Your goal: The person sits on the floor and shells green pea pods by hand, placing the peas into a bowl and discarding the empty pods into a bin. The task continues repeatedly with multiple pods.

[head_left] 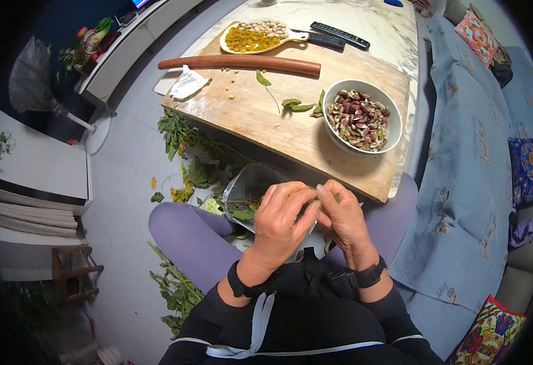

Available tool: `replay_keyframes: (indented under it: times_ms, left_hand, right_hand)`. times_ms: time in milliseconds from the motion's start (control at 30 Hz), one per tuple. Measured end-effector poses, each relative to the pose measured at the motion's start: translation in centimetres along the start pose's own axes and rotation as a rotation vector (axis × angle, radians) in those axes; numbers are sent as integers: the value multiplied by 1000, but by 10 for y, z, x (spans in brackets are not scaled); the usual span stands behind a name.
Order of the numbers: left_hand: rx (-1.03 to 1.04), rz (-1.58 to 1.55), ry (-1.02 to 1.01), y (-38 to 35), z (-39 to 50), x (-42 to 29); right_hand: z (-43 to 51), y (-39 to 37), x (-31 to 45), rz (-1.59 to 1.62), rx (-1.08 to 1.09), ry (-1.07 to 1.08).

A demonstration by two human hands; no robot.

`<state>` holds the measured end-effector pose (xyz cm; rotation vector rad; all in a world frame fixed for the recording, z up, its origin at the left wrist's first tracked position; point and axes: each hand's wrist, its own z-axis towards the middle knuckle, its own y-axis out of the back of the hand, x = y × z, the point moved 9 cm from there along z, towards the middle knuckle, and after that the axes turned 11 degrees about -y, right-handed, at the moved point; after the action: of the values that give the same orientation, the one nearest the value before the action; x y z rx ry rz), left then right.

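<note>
My left hand [284, 216] and my right hand [346, 216] meet above my lap, fingertips almost touching. Between them they pinch a small green bean pod [338, 198], mostly hidden by the fingers. Under my hands stands a bin lined with a clear plastic bag [233, 188], with leaves and stems inside. Beyond my right hand, a white bowl [397, 121] of shelled purple-red beans [357, 116] rests on a wooden board [248, 116]. Several green pods [300, 108] lie left of the bowl, and one pod [262, 78] lies farther back.
A wooden rolling pin [239, 62] lies across the board near a crumpled white tissue [188, 83]. Behind it sit a handled dish [299, 36] of yellow and pale beans and remote controls [339, 35]. Leafy stems [179, 292] cover floor at left; a blue-covered sofa [467, 137] flanks the right.
</note>
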<state>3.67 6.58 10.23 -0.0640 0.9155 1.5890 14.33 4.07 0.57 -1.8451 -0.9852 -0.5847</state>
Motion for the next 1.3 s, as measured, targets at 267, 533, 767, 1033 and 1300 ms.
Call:
replay_keyframes:
  times_ms: [267, 533, 767, 1033, 1300]
  left_hand:
    - [73, -7, 66, 3, 3, 12]
    - [153, -75, 37, -4, -2, 15]
    - [43, -828, 697, -24, -41, 62]
    - [-123, -1427, 989, -25, -55, 79]
    - [-99, -1401, 1014, -26, -51, 74]
  right_hand:
    - [-15, -1, 10, -143, 37, -46]
    - [-24, -2, 19, -438, -77, 73]
    - [-28, -7, 23, -556, -106, 126]
    - [-18, -2, 14, -796, -116, 154]
    - [-19, -6, 31, -686, -185, 260]
